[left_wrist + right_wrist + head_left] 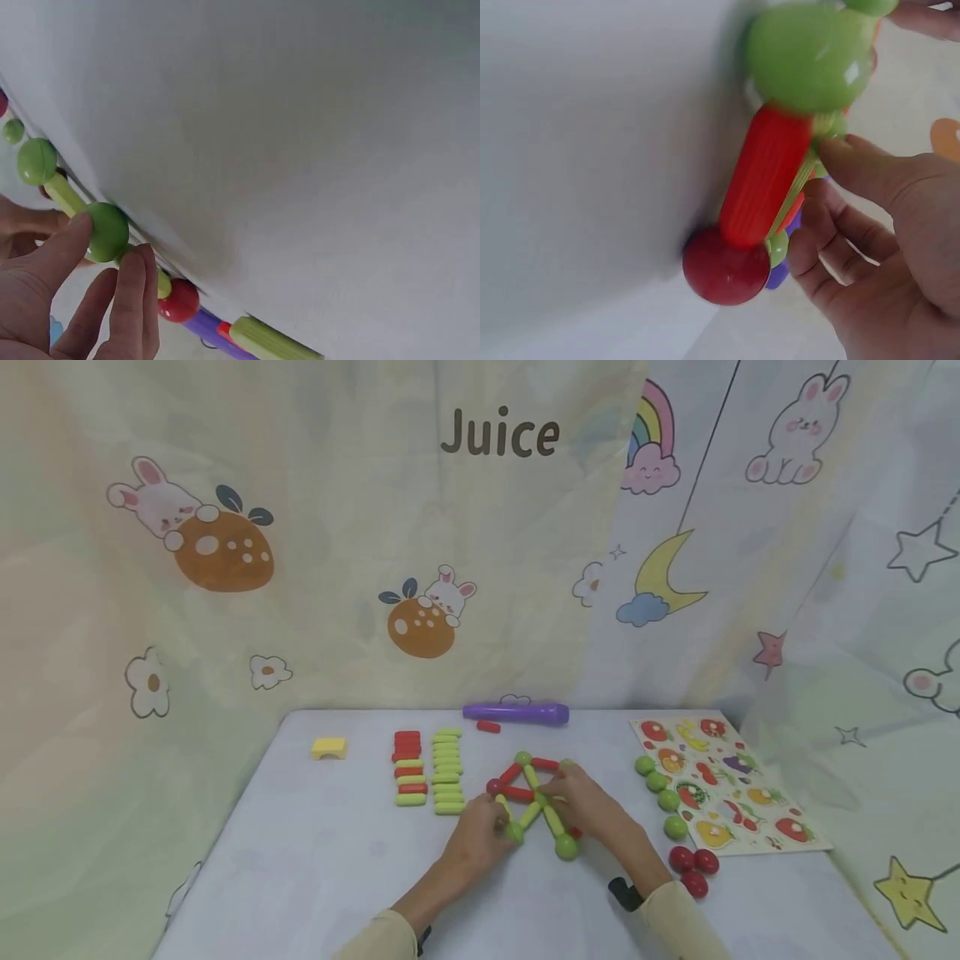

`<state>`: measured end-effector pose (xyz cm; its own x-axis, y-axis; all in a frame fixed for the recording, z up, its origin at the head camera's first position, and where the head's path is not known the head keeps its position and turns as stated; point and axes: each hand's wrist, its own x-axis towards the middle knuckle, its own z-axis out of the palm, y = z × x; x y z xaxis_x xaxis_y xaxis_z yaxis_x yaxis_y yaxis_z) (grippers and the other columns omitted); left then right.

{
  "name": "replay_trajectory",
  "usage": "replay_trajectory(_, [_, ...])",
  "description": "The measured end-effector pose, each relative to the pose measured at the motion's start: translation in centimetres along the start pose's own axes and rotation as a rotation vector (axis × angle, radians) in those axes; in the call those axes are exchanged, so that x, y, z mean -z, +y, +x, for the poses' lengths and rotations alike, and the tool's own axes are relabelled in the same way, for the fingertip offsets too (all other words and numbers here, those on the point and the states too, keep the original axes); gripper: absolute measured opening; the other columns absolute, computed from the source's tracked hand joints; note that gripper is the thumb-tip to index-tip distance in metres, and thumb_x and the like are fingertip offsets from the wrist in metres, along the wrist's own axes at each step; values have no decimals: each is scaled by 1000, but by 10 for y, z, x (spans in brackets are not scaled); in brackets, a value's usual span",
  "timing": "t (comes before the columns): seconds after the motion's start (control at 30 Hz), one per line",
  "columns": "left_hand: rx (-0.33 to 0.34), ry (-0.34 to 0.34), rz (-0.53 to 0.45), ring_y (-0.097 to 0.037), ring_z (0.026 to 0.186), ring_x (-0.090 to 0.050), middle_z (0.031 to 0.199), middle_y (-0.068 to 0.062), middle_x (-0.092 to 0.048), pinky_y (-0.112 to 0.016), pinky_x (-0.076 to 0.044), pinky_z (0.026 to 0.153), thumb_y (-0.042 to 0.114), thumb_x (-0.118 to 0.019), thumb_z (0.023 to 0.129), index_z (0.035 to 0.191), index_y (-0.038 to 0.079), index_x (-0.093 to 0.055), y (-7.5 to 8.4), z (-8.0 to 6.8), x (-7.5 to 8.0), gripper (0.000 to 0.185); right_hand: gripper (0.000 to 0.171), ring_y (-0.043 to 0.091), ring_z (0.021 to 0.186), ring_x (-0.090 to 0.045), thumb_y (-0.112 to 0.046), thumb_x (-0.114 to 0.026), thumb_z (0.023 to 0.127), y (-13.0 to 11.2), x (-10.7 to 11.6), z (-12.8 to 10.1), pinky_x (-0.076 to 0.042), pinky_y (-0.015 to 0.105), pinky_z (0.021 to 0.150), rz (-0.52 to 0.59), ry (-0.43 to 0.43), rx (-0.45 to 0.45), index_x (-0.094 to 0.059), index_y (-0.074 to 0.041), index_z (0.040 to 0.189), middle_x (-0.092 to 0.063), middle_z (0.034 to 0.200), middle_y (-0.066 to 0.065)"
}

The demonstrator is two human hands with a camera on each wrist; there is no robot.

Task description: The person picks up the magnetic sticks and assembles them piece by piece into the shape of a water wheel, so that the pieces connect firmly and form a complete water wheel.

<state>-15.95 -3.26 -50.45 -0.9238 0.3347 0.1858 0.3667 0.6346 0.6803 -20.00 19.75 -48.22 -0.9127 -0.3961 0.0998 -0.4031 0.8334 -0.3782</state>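
Note:
A flat frame of construction rods and balls lies mid-table, with red rods [516, 793], yellow-green rods [552, 820], green balls [566, 846] and a red ball [494, 787]. My left hand [477, 835] pinches a green ball [109, 231] at the frame's near left corner, thumb on one side and fingers on the other. At the frame's middle, my right hand [592, 806] pinches a green ball between thumb and finger; its fingers hide part of that joint. Closer to the right wrist camera, a red rod [767, 176] joins a large green ball [808, 58] to a dark red ball [726, 265].
Loose red and yellow-green rods [447, 770] line up in two columns to the left. A yellow block [329, 748] sits farther left, a purple tube [516, 713] behind. To the right are green balls [667, 800], red balls [694, 883] and a fruit-picture board [738, 835].

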Motion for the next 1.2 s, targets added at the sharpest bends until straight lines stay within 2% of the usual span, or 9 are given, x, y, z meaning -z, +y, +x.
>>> replay_trajectory(0.1, [-37, 2, 21, -10, 85, -58, 91, -5, -68, -25, -55, 75, 5, -90, 86, 101, -2, -81, -2, 14, 1, 19, 25, 16, 97, -55, -1, -82, 92, 13, 4, -5, -57, 34, 85, -38, 0, 27, -84, -9, 116, -64, 103, 1])
replay_trajectory(0.3, [-89, -32, 79, -18, 89, -65, 93, -10, -72, -32, -60, 81, -12, -72, 89, 104, -5, -81, -7, 52, 3, 19, 20, 15, 99, -54, -6, -88, 88, 25, 10, -14, -57, 35, 87, 19, 23, -52, -85, -10, 107, -62, 103, -4])
replay_trajectory(0.43, [-120, -108, 134, -32, 102, -70, 105, -19, -74, -44, -60, 94, -14, -66, 88, 110, -7, -79, -9, 82, 17, 27, 16, 13, 97, -55, -10, -87, 91, 26, 10, -17, -57, 34, 86, 63, 30, -72, -84, -9, 106, -61, 103, -5])
replay_trajectory(0.53, [-137, -99, 172, -41, 114, -70, 114, -24, -76, -50, -57, 103, -16, -63, 86, 114, -9, -77, -14, 114, 31, 32, 18, 13, 98, -56, -9, -85, 92, 27, 9, -17, -57, 33, 88, 78, 37, -63, -83, -7, 110, -61, 103, -5])
replay_trajectory(0.63, [-69, -54, 227, -37, 110, -72, 115, -22, -77, -47, -60, 97, -17, -60, 87, 114, -9, -77, -25, 145, 40, 33, 23, 13, 96, -56, -8, -85, 92, 28, 7, -16, -57, 30, 84, 97, 31, -44, -82, -5, 115, -61, 103, -5])
replay_trajectory(0.73, [34, -64, 296, -29, 97, -66, 111, -18, -77, -42, -59, 89, -17, -59, 89, 112, -8, -78, -39, 167, 42, 32, 23, 12, 92, -54, -7, -84, 92, 27, 5, -15, -55, 27, 78, 124, 11, -32, -83, -4, 116, -61, 100, -5])
replay_trajectory(0.83, [91, -91, 334, -26, 91, -60, 103, -15, -73, -41, -57, 85, -16, -60, 91, 108, -6, -78, -51, 178, 39, 28, 20, 12, 89, -53, -7, -84, 93, 26, 4, -14, -53, 25, 75, 146, -9, -22, -83, -6, 113, -60, 98, -6])
replay_trajectory(1.07, [9, -58, 427, -22, 80, -53, 82, -8, -59, -41, -54, 80, -12, -62, 93, 85, 0, -68, -62, 177, 28, 16, 16, 9, 87, -56, -8, -83, 94, 26, 4, -12, -55, 25, 76, 156, -33, 1, -84, -8, 110, -65, 97, -7])
replay_trajectory(1.2, [-24, -21, 439, -24, 80, -52, 80, -9, -57, -41, -53, 79, -8, -60, 98, 87, 0, -64, -66, 176, 19, 15, 15, 8, 88, -58, -9, -83, 94, 29, 2, -11, -57, 26, 78, 156, -28, -13, -84, -10, 109, -67, 97, -9])
